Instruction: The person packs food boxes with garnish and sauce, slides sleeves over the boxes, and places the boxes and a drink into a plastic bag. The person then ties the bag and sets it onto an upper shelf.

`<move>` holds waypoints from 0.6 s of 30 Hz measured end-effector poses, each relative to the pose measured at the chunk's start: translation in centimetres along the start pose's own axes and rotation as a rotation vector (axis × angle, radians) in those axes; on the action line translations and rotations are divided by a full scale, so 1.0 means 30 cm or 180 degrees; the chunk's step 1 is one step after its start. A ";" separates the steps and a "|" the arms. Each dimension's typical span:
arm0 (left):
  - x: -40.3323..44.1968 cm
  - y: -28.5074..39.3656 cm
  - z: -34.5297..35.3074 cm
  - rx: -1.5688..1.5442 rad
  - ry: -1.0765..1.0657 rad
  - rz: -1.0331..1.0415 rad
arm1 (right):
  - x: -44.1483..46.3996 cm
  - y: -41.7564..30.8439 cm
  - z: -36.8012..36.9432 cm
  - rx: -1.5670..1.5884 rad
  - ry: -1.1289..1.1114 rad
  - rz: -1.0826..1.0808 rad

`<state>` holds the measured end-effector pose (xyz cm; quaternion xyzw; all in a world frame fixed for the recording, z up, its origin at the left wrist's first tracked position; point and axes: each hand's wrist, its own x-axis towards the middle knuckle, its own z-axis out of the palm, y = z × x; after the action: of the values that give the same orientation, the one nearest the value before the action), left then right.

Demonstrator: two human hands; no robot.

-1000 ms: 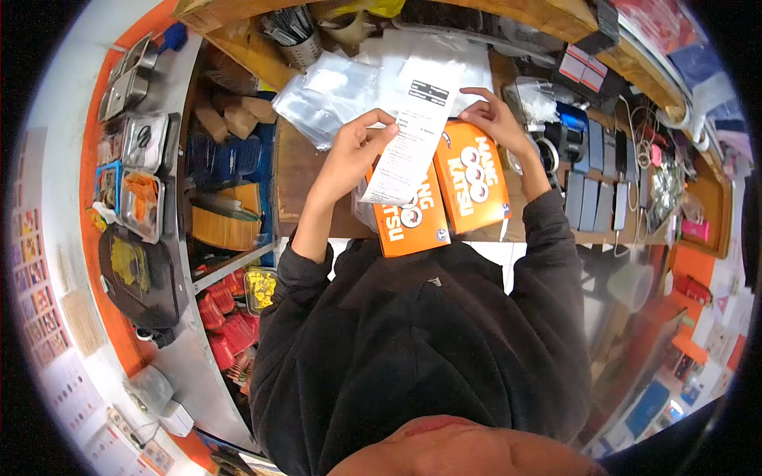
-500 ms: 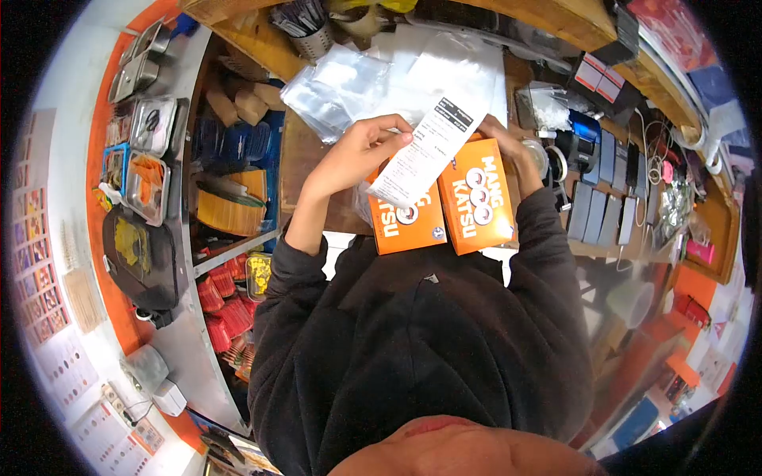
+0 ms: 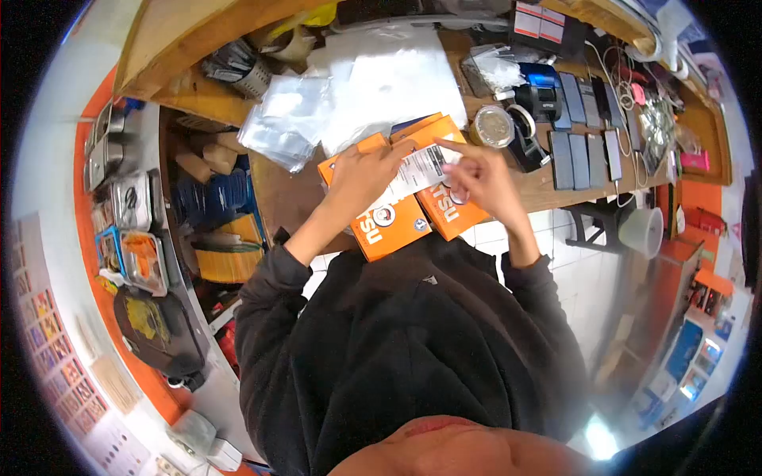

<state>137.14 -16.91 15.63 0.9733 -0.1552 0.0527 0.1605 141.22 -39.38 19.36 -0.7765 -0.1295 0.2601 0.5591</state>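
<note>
Two orange cardboard boxes, a left box [image 3: 393,230] and a right box [image 3: 456,213], sit side by side at the table's near edge, with white lettering and round logos. A printed white receipt [image 3: 413,172] lies slantwise across their tops. My left hand [image 3: 367,176] is over the left box, its fingers closed on the receipt's upper edge. My right hand [image 3: 486,181] is over the right box at the receipt's right end, index finger stretched out and thumb apart from it, slightly blurred. The receipt's lower left part is hidden under my left hand.
Clear plastic sleeves [image 3: 290,119] and a large plastic sheet [image 3: 397,71] lie beyond the boxes. To the right are a round tub [image 3: 494,127], a tape dispenser [image 3: 524,141] and several phones [image 3: 573,159]. A wooden shelf edge [image 3: 206,28] overhangs the far left.
The receipt has come down from above the boxes onto their tops. My right hand has moved from the right box's far side to the receipt's end. The view has shifted.
</note>
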 end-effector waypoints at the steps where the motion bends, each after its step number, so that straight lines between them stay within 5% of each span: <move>1: -0.004 -0.008 0.018 -0.0021 -0.0026 0.0032 | 0.005 0.012 0.024 0.0092 -0.0153 0.0113; 4: -0.029 -0.009 0.045 -0.0053 0.0413 0.0265 | 0.009 0.023 0.050 -0.0602 0.0093 0.0347; 6: -0.031 -0.001 0.027 -0.0066 0.0343 0.0019 | 0.001 0.066 -0.052 -0.2047 0.0846 -0.0179; 10: -0.016 -0.057 -0.075 -0.0368 0.1092 -0.0497 | 0.032 0.065 -0.227 -0.2020 0.0410 0.0409; 11: -0.026 -0.098 -0.092 -0.1439 0.1025 -0.1186 | 0.070 0.130 -0.238 -0.1224 0.0309 0.0348; 15: -0.109 -0.278 0.042 -0.3502 0.0220 -0.1821 | 0.246 0.280 -0.143 0.0712 0.0074 -0.0352; 18: -0.137 -0.365 0.169 -0.4762 -0.0077 -0.2146 | 0.400 0.391 -0.091 0.0668 -0.0080 -0.0342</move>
<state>137.01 -7.54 6.97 0.6039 0.1499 -0.1263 0.7726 151.65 -39.67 5.92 -0.7023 -0.1500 0.2515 0.6488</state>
